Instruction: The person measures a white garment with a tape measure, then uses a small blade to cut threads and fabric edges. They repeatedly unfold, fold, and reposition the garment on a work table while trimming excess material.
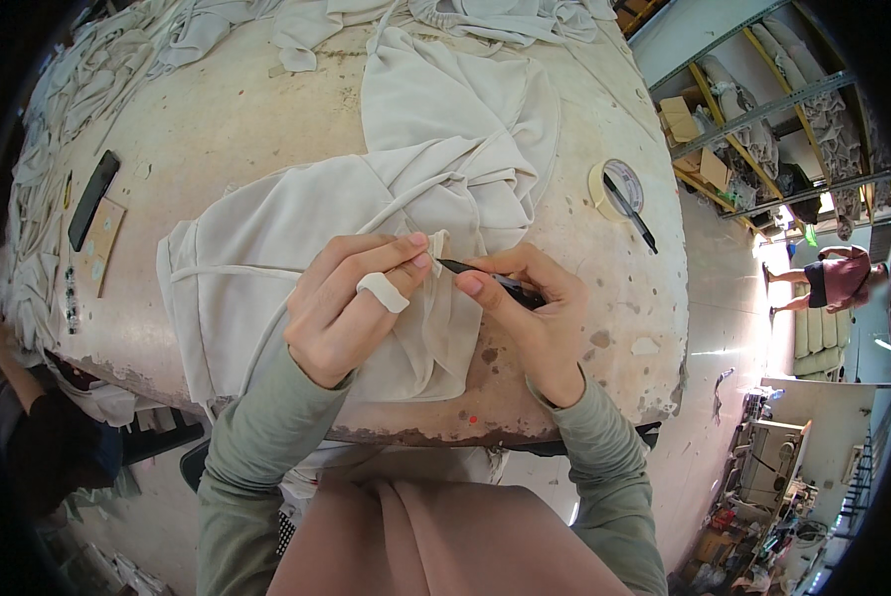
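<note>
A pale cream garment (246, 318) is spread on the worn table (624, 348), with narrow cord-like strips across it. My left hand (356, 298), with a white band around one finger, pinches a small folded edge of the cloth (437, 308) near the middle. My right hand (530, 318) grips a slim black pointed tool (508, 287), its tip at that edge beside my left fingertips; I cannot make out what kind of tool it is.
Tape roll (599, 202) with black tool (640, 221) at right; phone (93, 202) and small board (103, 248) at left; heaped cloth (197, 35) along far and left edges. Co-worker (23, 417) at left; person (843, 283) beside shelving (753, 129) at right.
</note>
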